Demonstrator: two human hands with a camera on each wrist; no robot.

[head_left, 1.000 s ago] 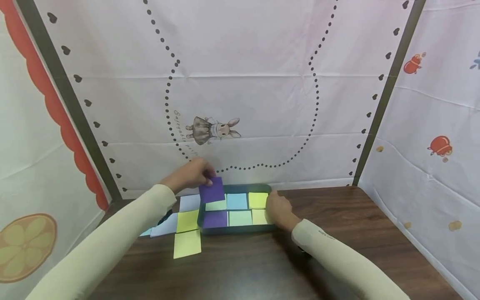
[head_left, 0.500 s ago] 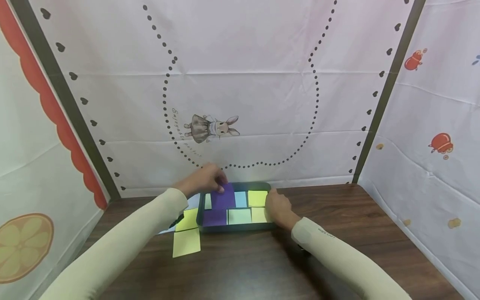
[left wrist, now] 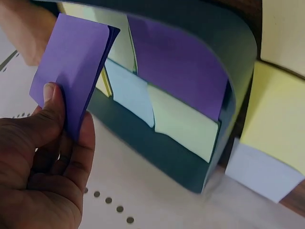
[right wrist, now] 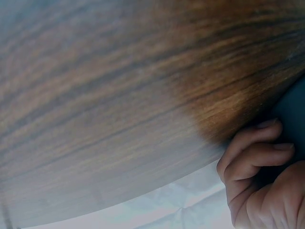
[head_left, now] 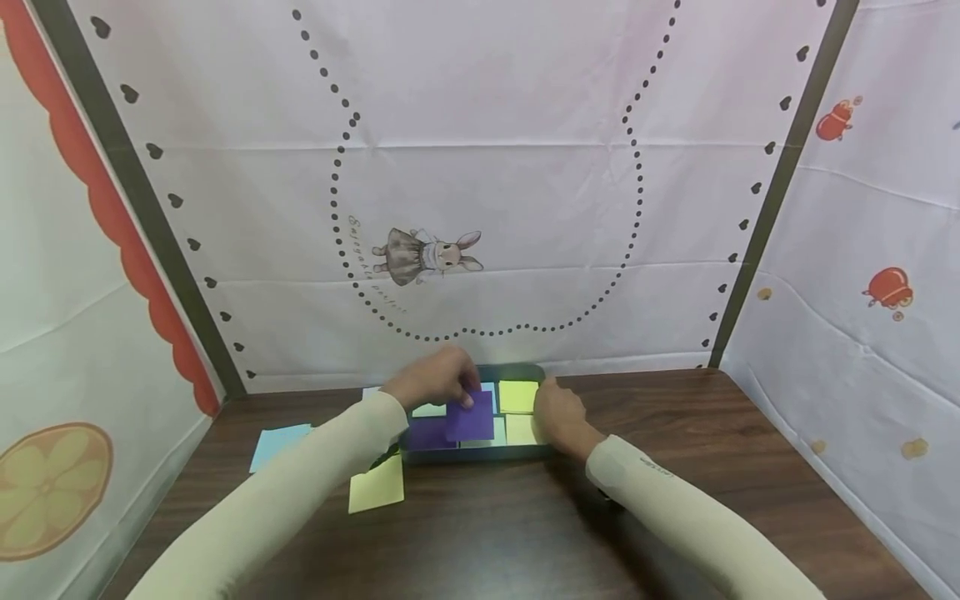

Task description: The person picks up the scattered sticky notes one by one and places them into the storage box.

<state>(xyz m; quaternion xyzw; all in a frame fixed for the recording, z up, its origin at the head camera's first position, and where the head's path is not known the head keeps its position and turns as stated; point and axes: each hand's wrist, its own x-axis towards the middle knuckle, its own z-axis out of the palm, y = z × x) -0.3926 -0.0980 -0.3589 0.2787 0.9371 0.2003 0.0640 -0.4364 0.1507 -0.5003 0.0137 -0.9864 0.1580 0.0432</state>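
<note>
Pinched between the left thumb and fingers is a small stack of purple notes [left wrist: 71, 62], held above the dark green tray [left wrist: 190, 174]; the left hand [head_left: 442, 377] is over the tray's middle. Inside the tray lie a purple pad [head_left: 429, 433], a light blue pad [left wrist: 131, 93], pale green pads [left wrist: 183, 121] and two yellow ones [head_left: 517, 397]. The right hand [head_left: 562, 417] grips the tray's right end, its fingers bent against the wall in the right wrist view [right wrist: 262, 176].
Left of the tray, a yellow note [head_left: 377, 485] and a light blue note [head_left: 277, 444] lie on the brown wooden table [head_left: 480, 533]. Another yellow note [left wrist: 279, 114] and a pale lavender one [left wrist: 259, 169] sit beside the tray. A printed cloth [head_left: 525, 208] hangs behind.
The left hand has moved right with the purple notes, from the tray's left end to above its middle. The right hand stays at the right end.
</note>
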